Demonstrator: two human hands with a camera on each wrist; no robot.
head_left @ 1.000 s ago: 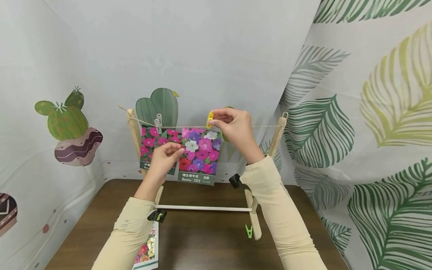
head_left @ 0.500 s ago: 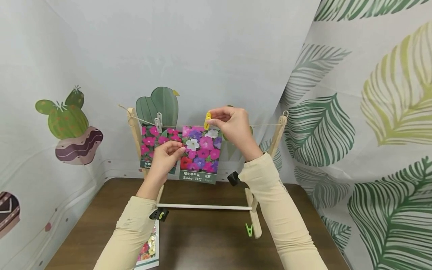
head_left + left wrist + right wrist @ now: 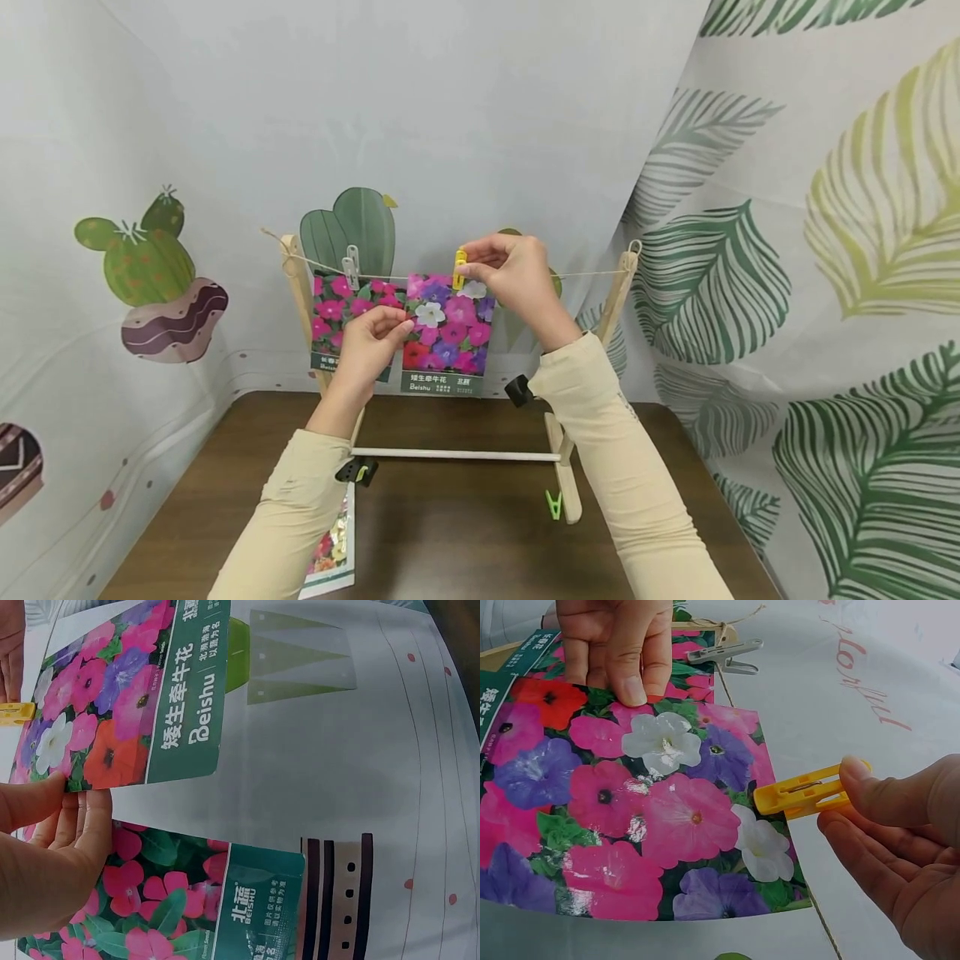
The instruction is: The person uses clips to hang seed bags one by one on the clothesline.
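Note:
A flower seed packet with pink, purple, red and white blooms hangs upright at the string. My left hand pinches its left edge between thumb and fingers. At the packet's top edge, my right hand pinches the handle end of a yellow clothespin, whose tip overlaps the packet in the right wrist view. To the left, partly behind my left hand, a second seed packet with pink flowers hangs under a grey clothespin.
The string runs between two wooden posts of a stand with a white crossbar. A green clothespin lies by the stand's right foot. Another seed packet lies on the brown table, partly under my left forearm.
The yellow clothespin and my right hand have shifted slightly left. The held packet has moved a little right and hangs straighter. Both hands keep their hold.

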